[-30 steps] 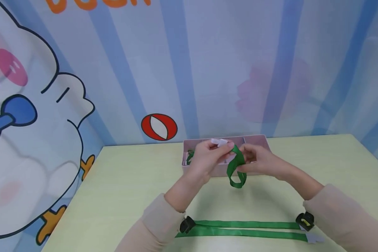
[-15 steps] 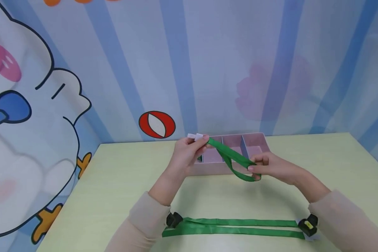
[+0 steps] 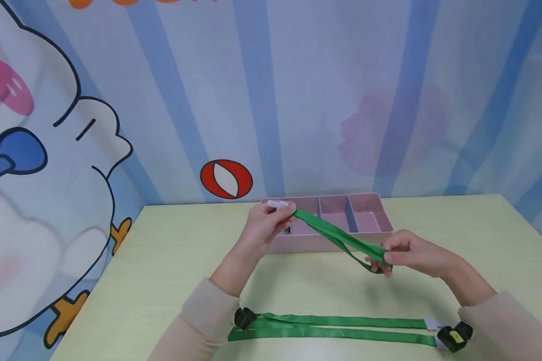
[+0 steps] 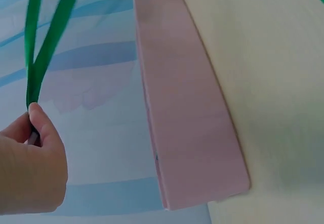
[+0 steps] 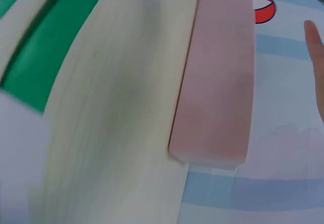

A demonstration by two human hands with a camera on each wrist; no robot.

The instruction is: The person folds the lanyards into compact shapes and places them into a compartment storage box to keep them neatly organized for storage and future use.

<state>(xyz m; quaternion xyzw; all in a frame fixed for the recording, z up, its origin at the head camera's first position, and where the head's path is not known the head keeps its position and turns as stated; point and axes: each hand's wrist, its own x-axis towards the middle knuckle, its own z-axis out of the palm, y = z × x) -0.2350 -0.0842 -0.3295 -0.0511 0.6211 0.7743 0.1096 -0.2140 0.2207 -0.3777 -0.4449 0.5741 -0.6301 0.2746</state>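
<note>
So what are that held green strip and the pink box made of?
The green strip is probably satin-like fabric ribbon: it shines and sags limply. The pink box seems smooth, matte plastic, given its even colour and rounded corners, but that's a guess.

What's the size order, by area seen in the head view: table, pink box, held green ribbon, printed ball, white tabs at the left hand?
1. Table
2. Pink box, partly hidden
3. Held green ribbon and printed ball: too alike to rank; the ribbon is nearer the camera
4. White tabs
</note>
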